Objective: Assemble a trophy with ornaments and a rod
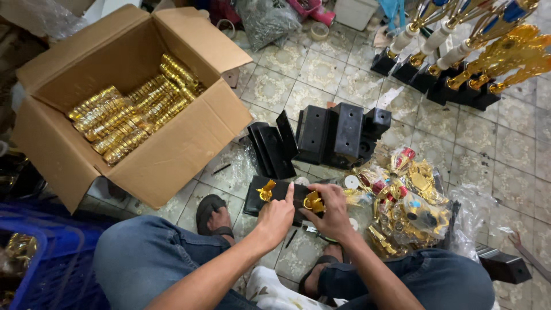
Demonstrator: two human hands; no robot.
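I sit on the tiled floor [321, 74] with a flat black base [255, 201] lying between my sandalled feet. My left hand [277, 217] rests on the near edge of that base, fingers curled over it, just beside a small gold fitting [266, 190] standing on its top. My right hand [330, 213] pinches a second gold fitting [314, 202] at the base's right end. Right of the base lies a heap of gold trophy parts in plastic bags [404, 204]. Beyond the base stand more black blocks [338, 135]. Far left of the base, an open cardboard box [166, 155] holds rows of gold rings [135, 112]. Finished trophies [459, 57] stand far beyond it on the right.
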